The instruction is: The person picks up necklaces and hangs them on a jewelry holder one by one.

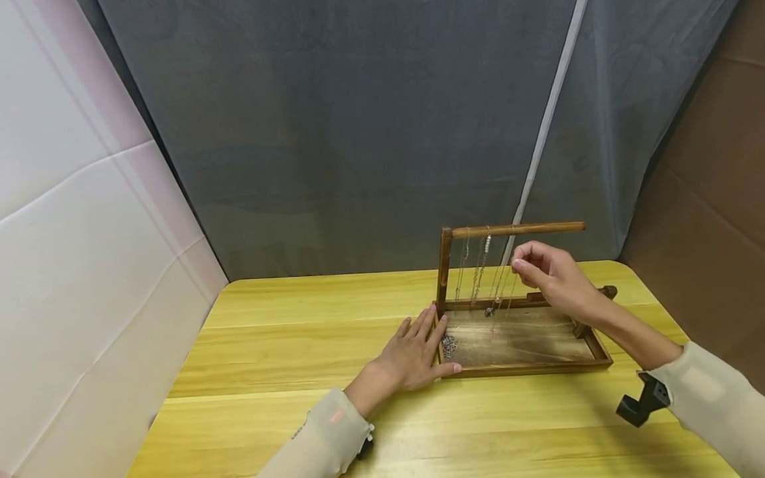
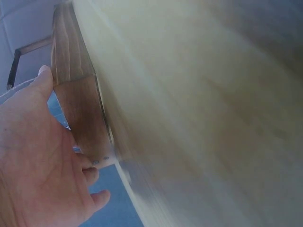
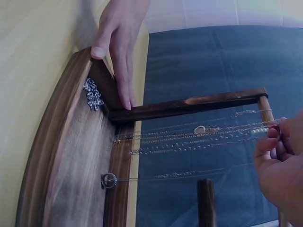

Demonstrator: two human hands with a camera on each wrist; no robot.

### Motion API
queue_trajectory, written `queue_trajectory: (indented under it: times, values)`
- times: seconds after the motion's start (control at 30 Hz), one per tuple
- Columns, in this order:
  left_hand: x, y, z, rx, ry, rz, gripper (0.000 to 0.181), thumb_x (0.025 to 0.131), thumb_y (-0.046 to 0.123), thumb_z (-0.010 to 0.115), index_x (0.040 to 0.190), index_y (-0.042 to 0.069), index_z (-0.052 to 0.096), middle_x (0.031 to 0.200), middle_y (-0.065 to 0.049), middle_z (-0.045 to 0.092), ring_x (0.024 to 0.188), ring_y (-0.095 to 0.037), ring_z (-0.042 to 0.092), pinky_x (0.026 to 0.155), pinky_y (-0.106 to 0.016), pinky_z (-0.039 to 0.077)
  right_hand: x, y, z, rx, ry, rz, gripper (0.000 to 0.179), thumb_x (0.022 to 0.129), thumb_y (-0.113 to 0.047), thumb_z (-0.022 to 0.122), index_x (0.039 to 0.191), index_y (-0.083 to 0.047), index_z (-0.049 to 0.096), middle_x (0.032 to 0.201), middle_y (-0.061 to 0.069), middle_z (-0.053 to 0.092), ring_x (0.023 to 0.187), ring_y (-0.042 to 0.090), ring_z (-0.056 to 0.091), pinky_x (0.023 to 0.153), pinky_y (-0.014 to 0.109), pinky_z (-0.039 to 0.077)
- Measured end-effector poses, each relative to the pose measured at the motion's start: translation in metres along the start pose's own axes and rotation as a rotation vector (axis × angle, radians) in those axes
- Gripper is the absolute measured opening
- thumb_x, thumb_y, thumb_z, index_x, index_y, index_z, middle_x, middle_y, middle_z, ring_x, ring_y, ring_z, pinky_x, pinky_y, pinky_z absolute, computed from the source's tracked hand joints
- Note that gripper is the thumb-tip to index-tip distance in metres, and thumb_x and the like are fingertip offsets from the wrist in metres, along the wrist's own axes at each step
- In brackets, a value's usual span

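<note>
A brown wooden jewelry stand has a shallow tray (image 1: 526, 342) below an upright post (image 1: 444, 269) and a horizontal rod (image 1: 538, 228). Several necklaces (image 1: 477, 275) hang from the rod, one with a dark ring-like pendant (image 3: 110, 180). Thumb and index finger of my right hand (image 1: 558, 279) pinch a thin necklace (image 1: 512, 292) just under the rod. My left hand (image 1: 411, 357) rests against the tray's left end, fingers extended along it and thumb on the front rim. Beside those fingers, a silver chain (image 1: 449, 346) lies bunched in the tray corner.
The stand sits on a yellow wood-grain table (image 1: 287, 345). Behind it hangs a grey cloth (image 1: 358, 133), with a white panel (image 1: 89, 199) at left and a brown one (image 1: 711, 186) at right. A short wooden piece (image 1: 608, 292) projects at the tray's right end.
</note>
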State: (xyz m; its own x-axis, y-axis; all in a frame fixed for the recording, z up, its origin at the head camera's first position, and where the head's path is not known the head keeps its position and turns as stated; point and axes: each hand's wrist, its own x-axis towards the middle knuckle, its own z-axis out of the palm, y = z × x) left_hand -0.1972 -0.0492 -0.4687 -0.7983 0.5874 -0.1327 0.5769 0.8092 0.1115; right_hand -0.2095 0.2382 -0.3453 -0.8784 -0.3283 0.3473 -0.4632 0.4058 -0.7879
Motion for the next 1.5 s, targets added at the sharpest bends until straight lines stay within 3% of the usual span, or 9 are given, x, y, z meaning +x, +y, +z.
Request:
queue_trajectory:
  times: [0.57,0.97,1.23,1.5]
  values:
    - [0.001,0.001,0.001,0.001,0.004,0.001,0.097,0.102,0.078,0.033,0.172,0.015,0.009,0.178,-0.013,-0.001,0.165,-0.027,0.007,0.133,-0.050,0.015,0.011,0.011,-0.017,-0.088,0.193,-0.040,0.009,0.108,-0.001,0.057,0.106,0.006,0.063,0.079,0.006,0.056,0.065,0.014,0.047,0.057,0.024,0.041]
    - [0.001,0.001,0.001,0.006,-0.005,0.001,0.097,0.103,0.077,0.034,0.172,0.014,0.007,0.178,-0.014,-0.003,0.165,-0.028,0.006,0.133,-0.051,0.014,0.008,0.021,-0.039,-0.154,0.253,-0.018,0.010,0.107,-0.002,0.059,0.105,0.005,0.065,0.080,-0.010,0.060,0.067,0.011,0.053,0.060,0.019,0.045]
    - [0.002,0.001,0.006,0.000,0.010,0.007,0.099,0.101,0.081,0.028,0.172,0.016,0.006,0.178,-0.013,-0.004,0.165,-0.027,0.006,0.132,-0.052,0.015,0.003,0.021,-0.054,-0.199,0.278,0.014,0.010,0.107,-0.002,0.059,0.106,0.006,0.065,0.080,-0.013,0.060,0.069,0.004,0.056,0.063,0.012,0.048]
    - [0.000,0.003,-0.002,0.011,0.001,0.002,0.097,0.103,0.078,0.033,0.172,0.014,0.009,0.178,-0.014,-0.001,0.165,-0.028,0.008,0.132,-0.051,0.017,0.000,0.020,-0.070,-0.253,0.300,0.043,0.009,0.107,-0.001,0.059,0.107,0.006,0.064,0.078,-0.014,0.059,0.068,0.003,0.055,0.062,0.012,0.046]
